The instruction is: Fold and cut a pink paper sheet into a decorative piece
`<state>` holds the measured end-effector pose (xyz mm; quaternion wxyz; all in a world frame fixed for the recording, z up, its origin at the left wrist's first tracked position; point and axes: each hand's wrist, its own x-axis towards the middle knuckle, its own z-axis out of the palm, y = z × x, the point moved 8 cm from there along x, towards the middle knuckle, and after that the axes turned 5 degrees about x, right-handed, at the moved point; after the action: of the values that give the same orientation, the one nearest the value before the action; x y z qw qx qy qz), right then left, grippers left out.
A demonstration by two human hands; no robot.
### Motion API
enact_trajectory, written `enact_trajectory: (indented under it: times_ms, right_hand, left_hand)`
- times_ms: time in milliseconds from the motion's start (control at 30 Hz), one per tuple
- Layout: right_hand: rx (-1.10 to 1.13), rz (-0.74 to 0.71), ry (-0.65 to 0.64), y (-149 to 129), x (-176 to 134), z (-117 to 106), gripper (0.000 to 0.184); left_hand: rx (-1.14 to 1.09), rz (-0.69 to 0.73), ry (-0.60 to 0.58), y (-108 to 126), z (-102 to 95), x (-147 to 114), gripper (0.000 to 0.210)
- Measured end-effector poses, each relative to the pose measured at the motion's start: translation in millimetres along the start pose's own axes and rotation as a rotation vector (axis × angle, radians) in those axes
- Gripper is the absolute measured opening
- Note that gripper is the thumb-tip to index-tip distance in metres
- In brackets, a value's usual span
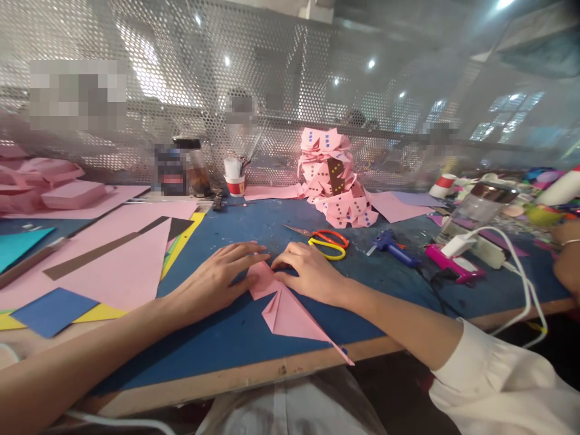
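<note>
A folded piece of pink paper lies on the blue work mat, its long narrow point reaching over the table's front edge. My left hand rests at the paper's upper left, fingers stretched out and thumb on its surface. At its upper right, my right hand has curled fingers closed on the paper's edge; the fingertips are partly hidden. Just beyond my right hand lie scissors with red and yellow handles. Farther back stands a stack of folded pink paper pieces with blue and yellow dots.
A blue glue gun and a pink glue gun lie right, near a white cable. Pink sheets and a blue square cover the left. A paper cup and perforated screen stand behind. Another person's arm shows far right.
</note>
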<state>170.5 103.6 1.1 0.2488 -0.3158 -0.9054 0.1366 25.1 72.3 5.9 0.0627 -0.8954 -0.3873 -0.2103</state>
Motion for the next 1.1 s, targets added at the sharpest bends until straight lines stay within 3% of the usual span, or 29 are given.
enact_trajectory:
  times_ms: [133,400,633,1100]
  right_hand:
    - [0.008,-0.015,0.004,-3.8,-0.2,-0.1,0.014]
    - [-0.001,0.035,0.038,1.9,-0.2,-0.9,0.021]
    - [0.073,0.005,0.014,-3.6,0.1,1.9,0.011]
    - [0.063,-0.003,0.019,-5.7,-0.6,-1.2,0.009]
  left_hand:
    - [0.012,-0.010,-0.079,-2.7,9.7,-0.5,0.032]
    - [-0.004,0.000,-0.047,-1.2,7.2,1.0,0.034]
    - [0.002,0.043,-0.073,-1.7,12.1,0.0,0.036]
    - [0.006,-0.022,-0.073,-1.1,8.1,0.9,0.030]
